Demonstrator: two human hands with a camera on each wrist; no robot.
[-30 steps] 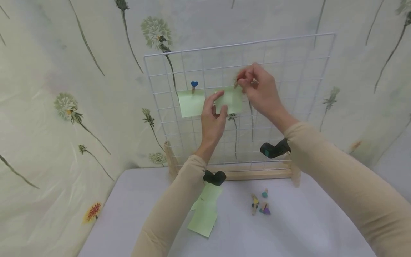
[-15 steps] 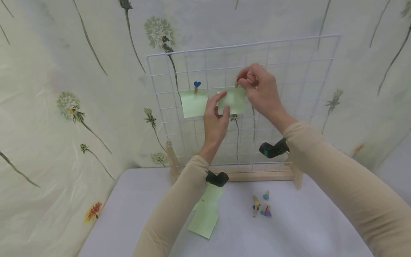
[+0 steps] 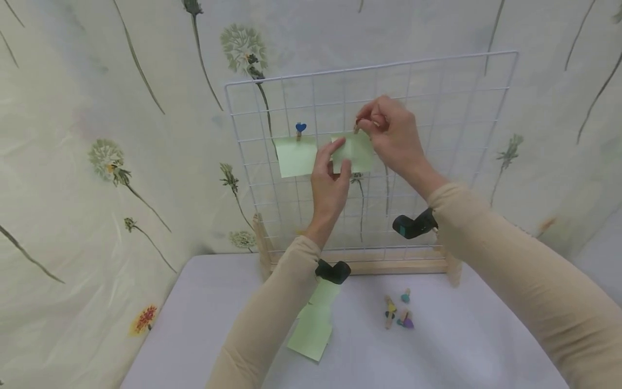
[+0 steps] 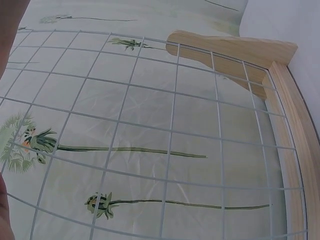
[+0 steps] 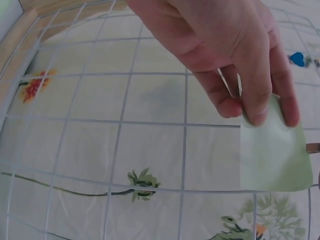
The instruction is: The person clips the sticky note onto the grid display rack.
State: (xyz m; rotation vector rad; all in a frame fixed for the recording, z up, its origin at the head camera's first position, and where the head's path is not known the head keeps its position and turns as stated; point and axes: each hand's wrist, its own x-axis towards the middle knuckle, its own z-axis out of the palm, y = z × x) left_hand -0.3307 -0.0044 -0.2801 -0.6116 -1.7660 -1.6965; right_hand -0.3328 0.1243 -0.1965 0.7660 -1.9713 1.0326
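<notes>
In the head view, my left hand pinches a pale green paper note by its left side, against the white wire grid. My right hand pinches a small wooden clothespin at the note's top edge; fingers partly cover it, so its grip on the wire cannot be made out. The right wrist view has the left hand's thumb and fingers on the note, with the clothespin at its edge. Left of them, a second green note hangs under a blue-heart clothespin.
The grid stands in a wooden base on a white table. Loose green notes lie below the left forearm. Several small clothespins with coloured decorations lie to their right. A flower-printed cloth hangs behind.
The head view has shifted slightly, so the scene sits a little further right. Both hands keep their hold at the note, with barely any movement.
</notes>
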